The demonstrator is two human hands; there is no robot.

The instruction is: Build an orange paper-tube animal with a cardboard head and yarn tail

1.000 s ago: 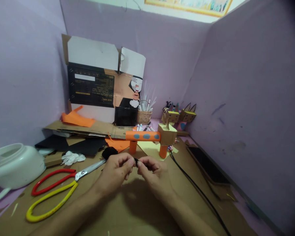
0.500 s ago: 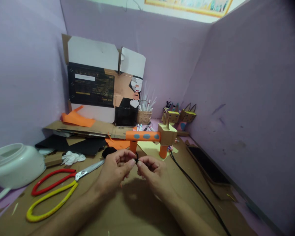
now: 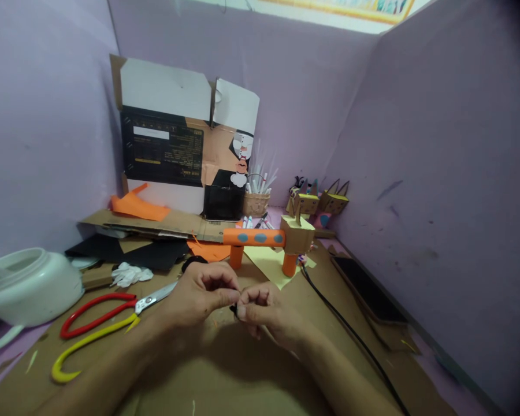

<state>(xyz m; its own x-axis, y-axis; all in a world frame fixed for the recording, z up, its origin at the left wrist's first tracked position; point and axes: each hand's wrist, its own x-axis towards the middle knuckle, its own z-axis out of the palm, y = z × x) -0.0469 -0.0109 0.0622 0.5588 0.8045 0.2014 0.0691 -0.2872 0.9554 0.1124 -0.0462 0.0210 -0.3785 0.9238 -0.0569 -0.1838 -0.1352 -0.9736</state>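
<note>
A small dark strip (image 3: 234, 310), mostly hidden by fingers, is pinched between my hands above the cardboard mat. My left hand (image 3: 208, 292) is closed, thumb and index fingertip pressed together on it. My right hand (image 3: 271, 315) meets it from the other side, also in a closed pinch. Just beyond my fingers stands a cardboard animal figure with an orange tube body (image 3: 260, 237) bearing blue-grey spots, orange legs (image 3: 289, 264) and a box head (image 3: 298, 236). Scissors (image 3: 145, 303) with one red and one yellow handle lie left of my left hand, partly covered by my forearm.
At left sit a pale green pot (image 3: 39, 289) and crumpled white tissue (image 3: 131, 275). A phone (image 3: 368, 289) and a black cable (image 3: 342, 323) lie to the right. Behind are a flattened carton (image 3: 164, 86), orange paper (image 3: 141, 205), a basket of markers (image 3: 256, 203) and cardboard animals (image 3: 333, 199).
Both hands have come slightly lower and closer together. The black strip, which curved up above the fingertips, now shows only as a small bit below my left thumb.
</note>
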